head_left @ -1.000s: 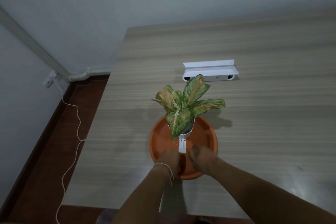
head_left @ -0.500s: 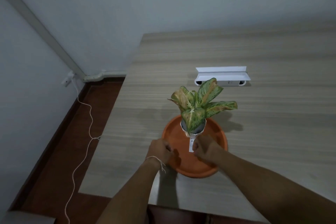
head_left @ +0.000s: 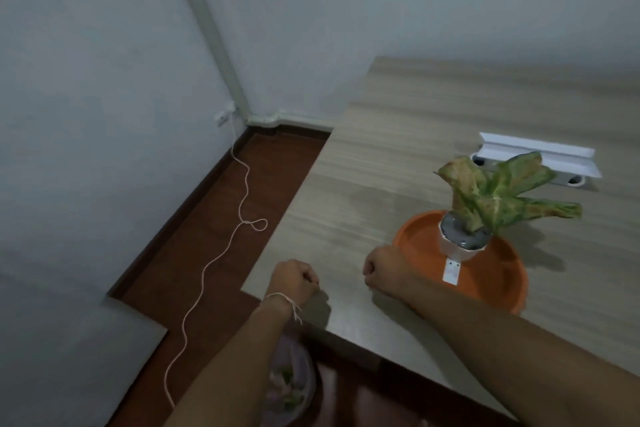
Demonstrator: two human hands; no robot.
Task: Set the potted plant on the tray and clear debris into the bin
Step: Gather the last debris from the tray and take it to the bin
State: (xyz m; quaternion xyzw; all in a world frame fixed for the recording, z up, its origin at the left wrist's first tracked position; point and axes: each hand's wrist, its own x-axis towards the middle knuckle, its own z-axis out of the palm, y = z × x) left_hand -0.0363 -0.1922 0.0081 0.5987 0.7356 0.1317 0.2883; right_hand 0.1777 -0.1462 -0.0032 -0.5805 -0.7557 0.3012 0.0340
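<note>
1. The potted plant (head_left: 465,236), a small white pot with green and pink leaves, stands upright on the round orange plastic tray (head_left: 502,282), toward the tray's far-left side. So the first part of the task looks done.
2. The bin (head_left: 294,388), lined with a pale bag and holding some plant scraps, is on the floor below the near-left corner of the wooden table (head_left: 398,156). It is partly hidden by the left forearm.
3. The left hand (head_left: 293,282) is closed into a fist at the table edge, almost directly above the bin. I cannot tell if it holds debris.
4. The right hand (head_left: 384,270) is also closed, just beside the tray's left rim; its content is not visible either.
5. My judgement: the bin lies down and toward the person from both hands, and the left hand is clearly nearer, so it should drop first.
</note>
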